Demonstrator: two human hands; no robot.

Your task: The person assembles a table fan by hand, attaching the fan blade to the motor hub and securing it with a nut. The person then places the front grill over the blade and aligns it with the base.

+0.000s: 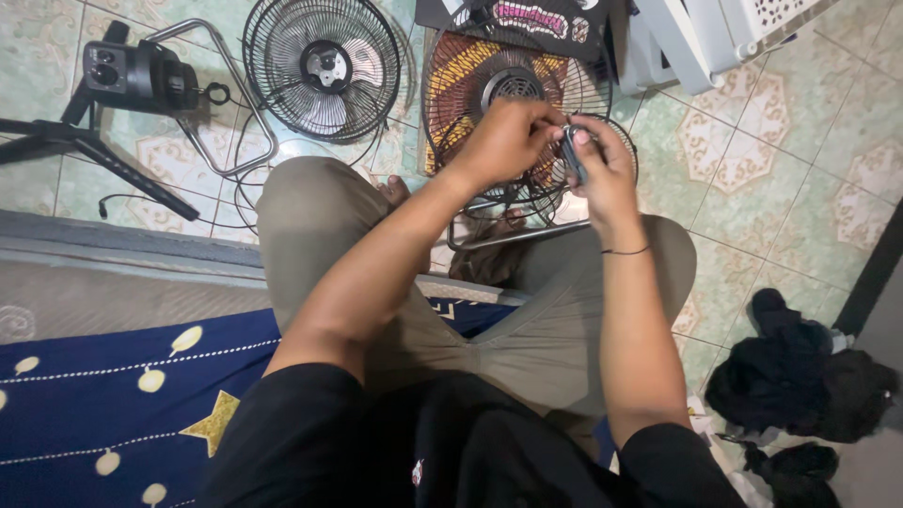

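A white slatted plastic basket stood at the far right of the tiled floor; what it held could not be made out from above. Nearer the seated person, both hands met over a small grey part, held upright above the knees. The right hand was wrapped around the part, fingers curled along its side, while the left hand pinched at its upper end with bunched fingertips. The part was narrow and dark grey with a paler edge, mostly covered by the fingers, so its exact shape could not be told. A thin dark band circled the right wrist.

Just beyond the hands, a fan grille lay flat on the floor over orange and yellow blades, with a bent metal stand under it. A second round wire grille lay to its left, near the floor's far edge. Further left sat a black motor housing with a cord trailing across the tiles, and a black tripod stretched in from the left edge.

The floor was laid with pale green patterned tiles. A navy blanket with yellow stars and dots covered a mattress at the near left, and a heap of dark clothes lay at the near right corner.
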